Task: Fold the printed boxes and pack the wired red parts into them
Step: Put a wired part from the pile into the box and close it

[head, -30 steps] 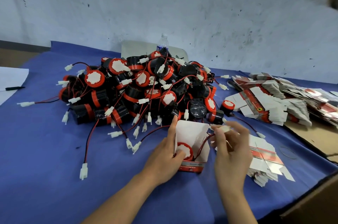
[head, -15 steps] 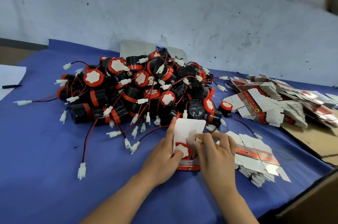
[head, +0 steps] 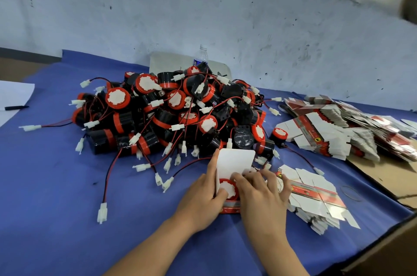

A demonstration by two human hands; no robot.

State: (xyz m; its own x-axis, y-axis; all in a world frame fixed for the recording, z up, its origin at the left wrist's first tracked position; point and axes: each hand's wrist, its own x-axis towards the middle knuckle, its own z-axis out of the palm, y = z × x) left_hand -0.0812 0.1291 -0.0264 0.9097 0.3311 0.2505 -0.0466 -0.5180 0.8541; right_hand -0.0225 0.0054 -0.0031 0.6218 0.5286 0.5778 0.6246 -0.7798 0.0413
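Clasping a glossy cardboard box (head: 234, 164), both hands' grip encloses a round red part (head: 226, 188).

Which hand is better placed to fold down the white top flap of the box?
Probably the right hand: its fingers already lie at the box mouth just under the upright white flap. The left hand steadies the box's side.

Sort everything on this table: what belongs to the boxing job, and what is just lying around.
Job:
- open printed box, held by the left hand
- red part in it, under the right hand
- pile of wired parts
- flat box blanks, near stack and far stack

Lying about:
- water bottle
- black pen on white paper
- rubber band
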